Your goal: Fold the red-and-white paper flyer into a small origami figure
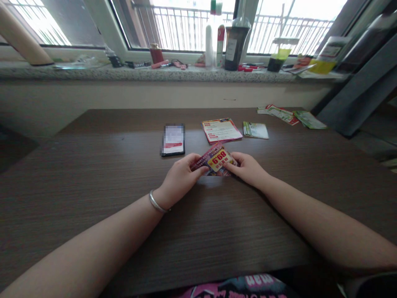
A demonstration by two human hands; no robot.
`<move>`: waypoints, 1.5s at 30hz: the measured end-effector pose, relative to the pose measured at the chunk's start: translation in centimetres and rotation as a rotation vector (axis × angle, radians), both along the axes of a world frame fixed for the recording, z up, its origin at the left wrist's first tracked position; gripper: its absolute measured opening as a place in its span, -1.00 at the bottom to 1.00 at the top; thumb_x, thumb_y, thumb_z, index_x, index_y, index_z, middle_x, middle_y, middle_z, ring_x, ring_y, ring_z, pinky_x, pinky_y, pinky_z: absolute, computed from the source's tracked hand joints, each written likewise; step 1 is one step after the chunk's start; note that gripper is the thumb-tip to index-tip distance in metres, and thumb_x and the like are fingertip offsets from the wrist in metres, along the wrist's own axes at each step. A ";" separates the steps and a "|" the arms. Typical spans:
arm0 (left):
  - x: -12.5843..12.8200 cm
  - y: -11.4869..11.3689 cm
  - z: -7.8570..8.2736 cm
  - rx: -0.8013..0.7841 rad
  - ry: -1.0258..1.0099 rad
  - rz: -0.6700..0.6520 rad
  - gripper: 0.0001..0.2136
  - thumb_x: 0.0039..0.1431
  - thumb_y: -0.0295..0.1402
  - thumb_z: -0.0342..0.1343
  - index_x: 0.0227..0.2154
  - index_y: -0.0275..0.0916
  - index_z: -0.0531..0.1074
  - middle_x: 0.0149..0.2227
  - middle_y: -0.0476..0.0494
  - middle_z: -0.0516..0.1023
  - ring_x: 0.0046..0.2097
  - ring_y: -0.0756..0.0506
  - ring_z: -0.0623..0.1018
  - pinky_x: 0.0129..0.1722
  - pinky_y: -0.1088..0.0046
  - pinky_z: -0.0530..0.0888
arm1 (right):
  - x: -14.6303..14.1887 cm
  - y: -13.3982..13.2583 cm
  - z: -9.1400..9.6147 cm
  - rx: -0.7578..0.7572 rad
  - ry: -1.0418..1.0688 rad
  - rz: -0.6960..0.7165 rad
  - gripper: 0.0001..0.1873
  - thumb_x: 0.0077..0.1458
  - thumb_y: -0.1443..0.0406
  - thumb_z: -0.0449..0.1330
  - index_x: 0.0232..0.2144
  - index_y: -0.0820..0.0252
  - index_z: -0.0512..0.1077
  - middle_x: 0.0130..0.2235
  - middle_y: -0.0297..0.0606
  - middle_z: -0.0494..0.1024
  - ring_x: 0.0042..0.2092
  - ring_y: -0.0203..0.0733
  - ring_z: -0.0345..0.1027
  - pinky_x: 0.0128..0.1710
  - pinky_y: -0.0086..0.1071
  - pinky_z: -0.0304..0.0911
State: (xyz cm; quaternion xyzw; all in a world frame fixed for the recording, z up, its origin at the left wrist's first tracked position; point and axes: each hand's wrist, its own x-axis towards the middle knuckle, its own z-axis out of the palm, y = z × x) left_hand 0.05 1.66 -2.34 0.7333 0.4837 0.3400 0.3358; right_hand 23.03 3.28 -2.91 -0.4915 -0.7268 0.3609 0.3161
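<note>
Boldly, red "698" on leaflet (215,160)

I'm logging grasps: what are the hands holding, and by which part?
A small red flyer with yellow print: the left hand pinches its left edge, the right hand its right edge.

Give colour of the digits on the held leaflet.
Red, on a yellow patch of the leaflet; head view.

A phone (173,139) is being supported flat by the brown bench (93,186), with a red leaflet (221,130) just beside it and a green leaflet (255,130) beyond. A white bottle (209,43) and a dark cup (235,45) are being borne by the windowsill (93,73).
</note>
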 end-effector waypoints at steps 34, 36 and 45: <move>1.0 -1.5 1.6 0.142 0.481 -0.101 -0.89 0.28 -0.32 -0.04 -0.28 -0.19 0.34 -0.29 -0.08 0.50 -0.31 -0.09 0.48 -0.36 0.43 0.33 | -0.6 -1.2 2.5 0.200 0.063 -0.108 -0.84 0.09 0.22 0.18 -0.35 0.12 0.53 -0.33 -0.31 0.60 -0.30 -0.22 0.45 -0.25 -0.31 0.36; 1.0 -1.6 1.7 0.144 0.479 -0.110 -0.89 0.28 -0.31 -0.04 -0.30 -0.20 0.33 -0.31 -0.07 0.49 -0.32 -0.08 0.47 -0.37 0.43 0.32 | -0.9 -1.1 2.0 0.130 0.176 -0.140 -0.86 0.03 0.21 0.22 -0.38 0.13 0.52 -0.38 -0.32 0.59 -0.36 -0.24 0.44 -0.31 -0.33 0.37; 1.2 -1.6 1.8 0.127 0.438 -0.156 -0.88 0.28 -0.33 -0.05 -0.37 -0.20 0.28 -0.36 -0.05 0.45 -0.35 -0.06 0.44 -0.38 0.44 0.30 | -1.8 -1.0 1.6 -0.045 0.412 -0.196 -0.81 -0.09 0.18 0.27 -0.43 0.15 0.44 -0.46 -0.35 0.54 -0.42 -0.26 0.42 -0.37 -0.32 0.40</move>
